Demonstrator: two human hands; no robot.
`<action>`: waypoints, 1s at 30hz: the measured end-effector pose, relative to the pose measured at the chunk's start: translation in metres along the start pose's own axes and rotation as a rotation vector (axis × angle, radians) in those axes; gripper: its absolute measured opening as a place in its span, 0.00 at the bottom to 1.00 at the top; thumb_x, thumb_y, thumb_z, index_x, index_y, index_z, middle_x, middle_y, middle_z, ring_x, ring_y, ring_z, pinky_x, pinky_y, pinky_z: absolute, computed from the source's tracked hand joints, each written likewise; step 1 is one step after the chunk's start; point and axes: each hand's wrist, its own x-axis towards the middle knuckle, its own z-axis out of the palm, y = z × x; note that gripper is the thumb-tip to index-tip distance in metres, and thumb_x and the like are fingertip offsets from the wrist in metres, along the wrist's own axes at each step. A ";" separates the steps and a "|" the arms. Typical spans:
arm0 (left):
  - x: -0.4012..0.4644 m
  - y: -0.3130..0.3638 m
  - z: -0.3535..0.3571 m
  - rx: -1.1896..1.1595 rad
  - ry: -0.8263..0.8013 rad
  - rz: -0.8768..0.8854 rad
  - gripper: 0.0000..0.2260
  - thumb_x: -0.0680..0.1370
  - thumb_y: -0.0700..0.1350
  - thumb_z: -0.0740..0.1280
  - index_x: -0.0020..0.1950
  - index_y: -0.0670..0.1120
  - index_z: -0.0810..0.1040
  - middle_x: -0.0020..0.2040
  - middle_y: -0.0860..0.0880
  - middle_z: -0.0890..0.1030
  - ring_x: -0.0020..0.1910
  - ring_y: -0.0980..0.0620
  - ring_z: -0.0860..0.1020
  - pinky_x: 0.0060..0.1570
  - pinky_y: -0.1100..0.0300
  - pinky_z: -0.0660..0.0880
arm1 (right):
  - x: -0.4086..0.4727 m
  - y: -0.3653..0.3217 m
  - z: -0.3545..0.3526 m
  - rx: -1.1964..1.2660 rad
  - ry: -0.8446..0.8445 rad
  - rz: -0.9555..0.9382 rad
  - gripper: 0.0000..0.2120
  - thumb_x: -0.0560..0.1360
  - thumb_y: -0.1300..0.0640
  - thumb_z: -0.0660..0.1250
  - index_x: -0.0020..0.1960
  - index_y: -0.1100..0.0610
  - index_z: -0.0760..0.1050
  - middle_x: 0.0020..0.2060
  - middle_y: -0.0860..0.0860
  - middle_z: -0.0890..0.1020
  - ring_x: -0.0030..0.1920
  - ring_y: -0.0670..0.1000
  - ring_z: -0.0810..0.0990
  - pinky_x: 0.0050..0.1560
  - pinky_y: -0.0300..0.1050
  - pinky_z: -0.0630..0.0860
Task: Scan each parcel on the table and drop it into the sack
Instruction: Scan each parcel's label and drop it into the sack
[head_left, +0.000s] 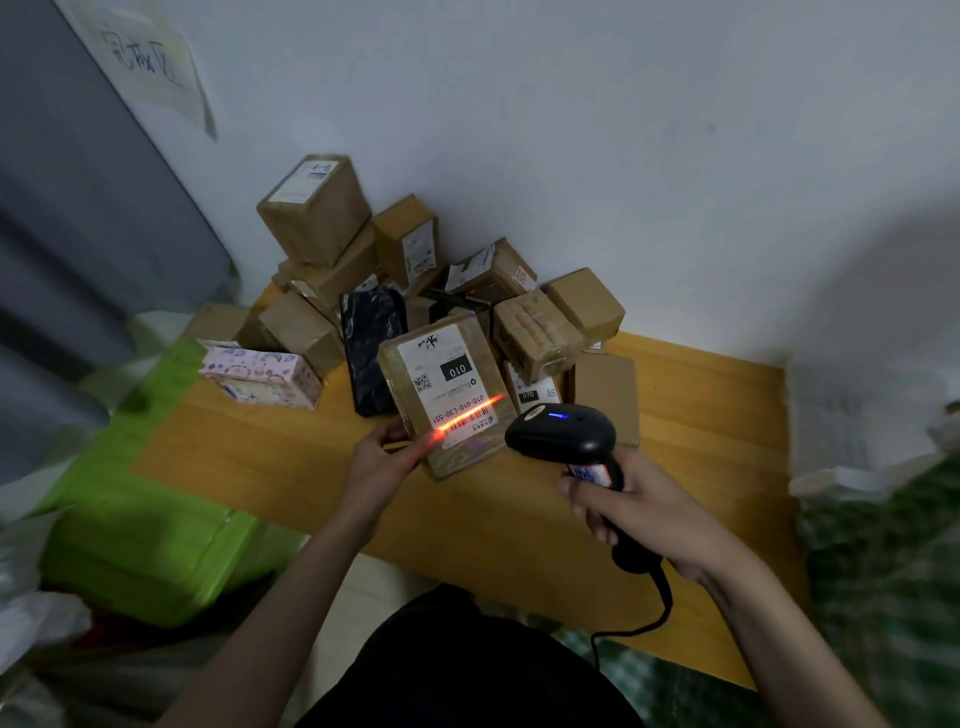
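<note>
My left hand (382, 457) grips the near left corner of a brown cardboard parcel (441, 389) with a white shipping label, tilted up over the wooden table (270, 457). In my right hand (631, 506) is a black corded barcode scanner (563, 434) with a blue light on top. Its red beam lies across the barcode on the label. Behind the held parcel, a pile of several brown boxes (317, 208) leans against the white wall, with a black plastic mailer (371, 343) among them. A green-and-white woven sack (883, 561) is at the right.
A pastel patterned box (260, 376) lies at the table's left. A bright green box (145, 530) sits beside the table on the left, with white plastic bags (36, 613) near it. A flat brown parcel (605, 395) lies behind the scanner. A grey panel (78, 208) stands at the left.
</note>
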 end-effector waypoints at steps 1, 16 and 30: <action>-0.005 -0.001 0.000 -0.002 0.008 0.000 0.31 0.64 0.59 0.75 0.64 0.47 0.79 0.57 0.51 0.82 0.58 0.51 0.81 0.58 0.54 0.79 | -0.004 0.001 0.001 -0.006 -0.003 -0.005 0.05 0.79 0.59 0.68 0.54 0.60 0.77 0.34 0.51 0.80 0.30 0.50 0.77 0.33 0.46 0.73; -0.136 -0.078 -0.057 -0.177 0.281 -0.097 0.17 0.70 0.44 0.80 0.52 0.40 0.78 0.47 0.54 0.86 0.52 0.51 0.84 0.49 0.63 0.79 | -0.035 0.019 0.078 -0.124 -0.259 -0.046 0.07 0.79 0.58 0.69 0.50 0.63 0.76 0.34 0.53 0.81 0.30 0.52 0.76 0.33 0.46 0.73; -0.340 -0.175 -0.202 -0.132 0.815 -0.263 0.15 0.69 0.44 0.81 0.52 0.48 0.82 0.43 0.56 0.86 0.46 0.60 0.84 0.47 0.68 0.77 | -0.008 -0.021 0.283 -0.421 -0.811 -0.173 0.05 0.80 0.57 0.67 0.49 0.59 0.77 0.36 0.54 0.83 0.29 0.48 0.77 0.30 0.41 0.73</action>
